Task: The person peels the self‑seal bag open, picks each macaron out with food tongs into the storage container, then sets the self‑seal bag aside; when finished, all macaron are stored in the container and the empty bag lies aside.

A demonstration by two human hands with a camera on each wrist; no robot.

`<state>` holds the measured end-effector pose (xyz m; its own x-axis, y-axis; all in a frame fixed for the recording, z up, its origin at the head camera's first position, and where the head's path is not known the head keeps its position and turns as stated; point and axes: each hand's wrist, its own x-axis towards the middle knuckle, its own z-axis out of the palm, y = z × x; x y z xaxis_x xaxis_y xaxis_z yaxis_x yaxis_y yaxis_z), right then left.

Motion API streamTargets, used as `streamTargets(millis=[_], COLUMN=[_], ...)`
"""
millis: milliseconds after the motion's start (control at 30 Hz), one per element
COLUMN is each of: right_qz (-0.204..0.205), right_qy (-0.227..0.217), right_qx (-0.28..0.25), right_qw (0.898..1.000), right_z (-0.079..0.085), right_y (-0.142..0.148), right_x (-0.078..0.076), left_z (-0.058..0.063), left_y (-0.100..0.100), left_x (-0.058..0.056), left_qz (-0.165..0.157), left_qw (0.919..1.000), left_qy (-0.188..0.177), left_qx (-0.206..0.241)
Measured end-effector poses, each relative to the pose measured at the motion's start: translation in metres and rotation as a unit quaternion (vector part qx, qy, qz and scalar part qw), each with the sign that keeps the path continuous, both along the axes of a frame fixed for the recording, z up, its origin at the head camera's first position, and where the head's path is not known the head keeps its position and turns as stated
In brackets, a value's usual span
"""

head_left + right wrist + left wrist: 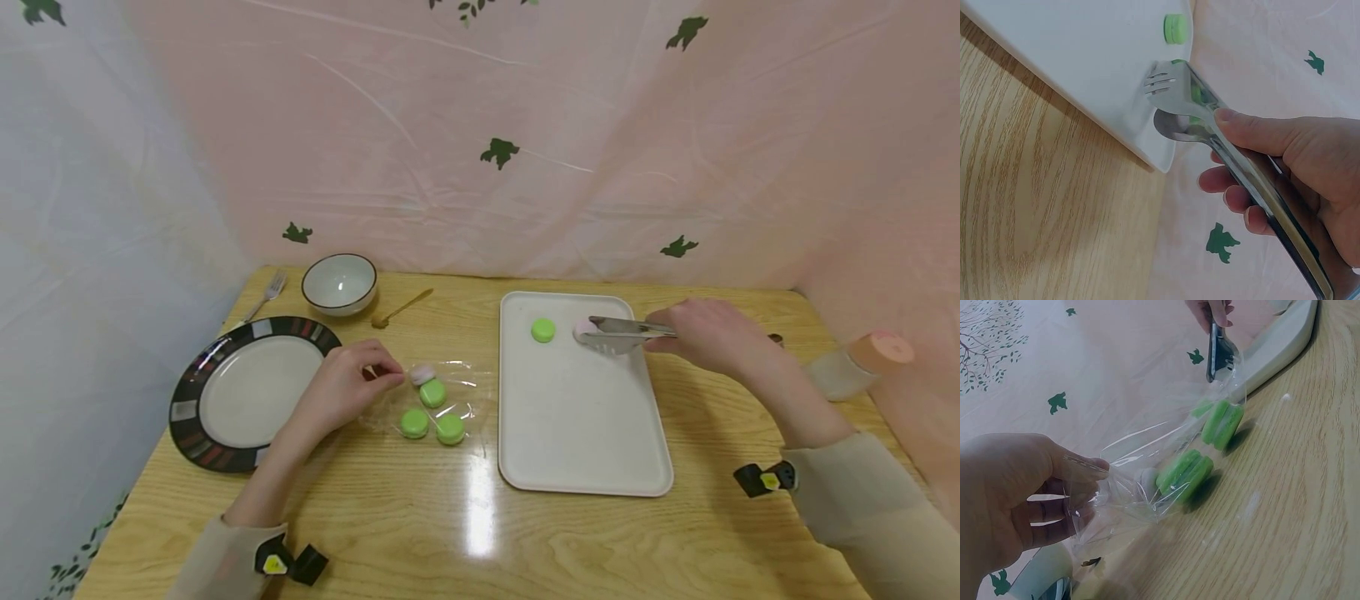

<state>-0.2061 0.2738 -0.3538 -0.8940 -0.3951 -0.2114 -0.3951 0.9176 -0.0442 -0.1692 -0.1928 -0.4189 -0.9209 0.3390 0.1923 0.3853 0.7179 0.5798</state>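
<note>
My left hand pinches the edge of a clear plastic bag between thumb and fingers. Inside the bag lie three green macarons and a pale pink macaron. My right hand grips metal tongs, one end shaped like a fork and the other like a spoon. Their tips reach over the far right part of a white tray, right at another pale pink macaron, which they partly hide. To its left on the tray sits a green macaron.
A plate with a dark patterned rim lies left of my left hand. Behind it are a fork, a white bowl and a small golden spoon. A jar with a pinkish lid stands beside my right forearm.
</note>
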Motion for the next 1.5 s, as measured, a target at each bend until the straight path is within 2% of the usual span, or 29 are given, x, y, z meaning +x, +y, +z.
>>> streamTargets(millis=[1500], right_qz=[-0.006], right_qy=[0.006], right_qx=[0.002], right_qw=[1.0], right_z=[-0.0004], right_y=[-0.0014], right_x=[-0.001], left_z=[0.0004], left_y=[0.0006], left_x=[-0.0004], left_qz=[0.0], left_qw=[1.0], left_qy=[0.0], left_qx=[-0.007])
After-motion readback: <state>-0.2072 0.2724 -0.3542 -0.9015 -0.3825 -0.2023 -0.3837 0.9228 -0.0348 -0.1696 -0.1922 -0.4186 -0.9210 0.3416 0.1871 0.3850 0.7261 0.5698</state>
